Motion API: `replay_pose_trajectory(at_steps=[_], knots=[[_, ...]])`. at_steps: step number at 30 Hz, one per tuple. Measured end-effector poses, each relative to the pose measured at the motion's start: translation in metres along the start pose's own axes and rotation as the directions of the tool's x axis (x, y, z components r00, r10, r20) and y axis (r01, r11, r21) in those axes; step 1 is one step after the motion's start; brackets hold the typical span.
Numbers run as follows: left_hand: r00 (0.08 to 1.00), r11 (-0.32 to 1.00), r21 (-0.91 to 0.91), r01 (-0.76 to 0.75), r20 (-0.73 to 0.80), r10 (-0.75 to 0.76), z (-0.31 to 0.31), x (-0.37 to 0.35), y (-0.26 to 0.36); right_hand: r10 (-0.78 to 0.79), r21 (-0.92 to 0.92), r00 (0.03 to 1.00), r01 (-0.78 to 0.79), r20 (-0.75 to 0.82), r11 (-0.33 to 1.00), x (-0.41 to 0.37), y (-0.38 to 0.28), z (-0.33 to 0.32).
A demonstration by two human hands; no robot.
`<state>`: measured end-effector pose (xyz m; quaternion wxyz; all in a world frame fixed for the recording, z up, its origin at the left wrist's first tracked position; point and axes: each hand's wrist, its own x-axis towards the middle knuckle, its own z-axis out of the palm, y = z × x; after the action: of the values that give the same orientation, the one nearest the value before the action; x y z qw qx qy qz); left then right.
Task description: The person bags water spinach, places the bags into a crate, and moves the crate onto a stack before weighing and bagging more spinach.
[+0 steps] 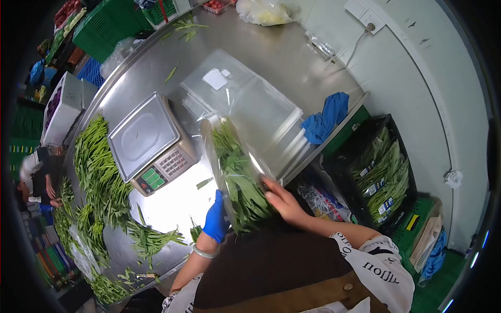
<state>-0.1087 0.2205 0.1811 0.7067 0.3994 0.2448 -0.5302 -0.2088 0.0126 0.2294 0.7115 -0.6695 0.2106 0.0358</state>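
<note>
A bunch of leafy greens (245, 195) lies inside a clear plastic bag (209, 141), stems pointing away from me and leaves toward me. My left hand (215, 219), in a blue glove, grips the bag's left edge near its open end. On the opposite edge, my bare right hand (284, 201) has its fingers closed around the plastic. Left of the bag stands a digital scale (143, 138) with a bare metal pan. Just beyond the bag is a stack of clear plastic bags (271, 107) with a white label on top.
Loose greens (99, 167) are heaped along the table's left side. Blue gloves (331, 117) lie at the right edge. Below, a black crate (383, 177) holds several bagged greens. Another person's hand (50, 190) is at the far left. A wall socket (369, 27) has a cable.
</note>
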Motion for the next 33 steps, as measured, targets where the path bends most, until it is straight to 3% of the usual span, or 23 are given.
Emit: replay_pose_trajectory(at_steps=[2, 5, 7, 8, 11, 13, 15, 16, 17, 19, 20, 23, 24, 25, 26, 27, 29, 30, 31, 32, 33], knots=[[0.998, 0.997, 0.063, -0.047, -0.027, 0.049, -0.004, -0.014, -0.009, -0.092, 0.047, 0.994, 0.089, 0.056, 0.995, -0.005, 0.008, -0.013], [0.997, 0.993, 0.102, -0.060, -0.051, 0.065, 0.006, -0.028, -0.007, -0.134, -0.227, 0.985, 0.106, -0.111, 0.968, 0.007, 0.005, -0.009], [0.995, 0.989, 0.118, -0.090, -0.034, 0.094, 0.006, -0.029, -0.006, -0.447, -0.634, 0.867, 0.220, -0.222, 0.741, 0.030, 0.002, 0.000], [0.985, 0.961, 0.234, -0.146, -0.062, 0.164, -0.001, -0.025, -0.007, -0.596, -0.797, 0.773, 0.213, -0.216, 0.565, 0.039, 0.000, 0.002], [0.883, 0.798, 0.500, -0.337, -0.126, 0.452, -0.008, -0.014, 0.000, -0.511, -0.777, 0.859, 0.310, -0.018, 0.548, 0.057, -0.004, -0.001], [0.704, 0.615, 0.589, -0.524, -0.107, 0.702, 0.007, -0.033, 0.022, -0.600, -0.724, 0.800, 0.419, 0.008, 0.548, 0.047, -0.049, 0.010], [0.652, 0.521, 0.623, -0.583, -0.024, 0.757, 0.022, -0.073, 0.050, -0.602, -0.616, 0.798, 0.485, 0.021, 0.621, 0.031, -0.083, 0.016], [0.669, 0.552, 0.571, -0.607, -0.008, 0.744, 0.016, -0.080, 0.054, -0.625, -0.583, 0.780, 0.510, 0.004, 0.632, 0.030, -0.088, 0.017], [0.697, 0.621, 0.553, -0.556, -0.097, 0.710, 0.019, -0.082, 0.056, -0.635, -0.595, 0.773, 0.515, 0.010, 0.617, 0.036, -0.086, 0.017], [0.768, 0.726, 0.397, -0.562, -0.076, 0.636, 0.013, -0.067, 0.053, -0.645, -0.619, 0.764, 0.515, 0.018, 0.593, 0.051, -0.076, 0.017], [0.779, 0.741, 0.346, -0.576, -0.043, 0.625, 0.011, -0.072, 0.049, -0.493, -0.578, 0.870, 0.409, 0.013, 0.706, 0.054, -0.077, 0.013], [0.784, 0.762, 0.189, -0.619, 0.080, 0.616, 0.028, -0.107, 0.059, -0.594, -0.528, 0.803, 0.525, 0.048, 0.667, 0.023, -0.139, 0.000], [0.724, 0.719, 0.112, -0.686, 0.203, 0.659, 0.043, -0.125, 0.062, -0.640, -0.483, 0.766, 0.585, 0.062, 0.652, 0.012, -0.162, -0.002], [0.690, 0.668, 0.177, -0.723, 0.240, 0.683, 0.029, -0.116, 0.063, -0.645, -0.350, 0.762, 0.620, 0.056, 0.702, 0.010, -0.160, -0.006], [0.653, 0.608, 0.237, -0.758, 0.276, 0.706, 0.014, -0.108, 0.064, -0.679, -0.354, 0.727, 0.664, 0.099, 0.659, 0.016, -0.162, -0.006], [0.690, 0.641, 0.257, -0.723, 0.229, 0.686, 0.020, -0.106, 0.068, -0.713, -0.355, 0.688, 0.706, 0.139, 0.612, 0.022, -0.163, -0.005], [0.721, 0.690, 0.212, -0.692, 0.149, 0.677, 0.051, -0.101, 0.078, -0.589, -0.465, 0.803, 0.557, 0.092, 0.688, 0.036, -0.158, -0.010], [0.744, 0.714, 0.209, -0.668, 0.211, 0.634, 0.051, -0.112, 0.081, -0.523, -0.513, 0.851, 0.472, 0.052, 0.717, 0.041, -0.158, -0.011], [0.757, 0.734, 0.203, -0.649, 0.274, 0.593, 0.046, -0.120, 0.080, -0.515, -0.446, 0.856, 0.480, 0.050, 0.755, 0.038, -0.164, -0.012], [0.716, 0.654, 0.294, -0.697, 0.331, 0.615, 0.026, -0.119, 0.075, -0.503, -0.374, 0.863, 0.484, 0.054, 0.791, 0.027, -0.170, -0.015], [0.666, 0.650, 0.231, -0.724, 0.479, 0.571, 0.034, -0.133, 0.079, -0.481, -0.297, 0.875, 0.474, 0.055, 0.829, 0.016, -0.176, -0.019]])
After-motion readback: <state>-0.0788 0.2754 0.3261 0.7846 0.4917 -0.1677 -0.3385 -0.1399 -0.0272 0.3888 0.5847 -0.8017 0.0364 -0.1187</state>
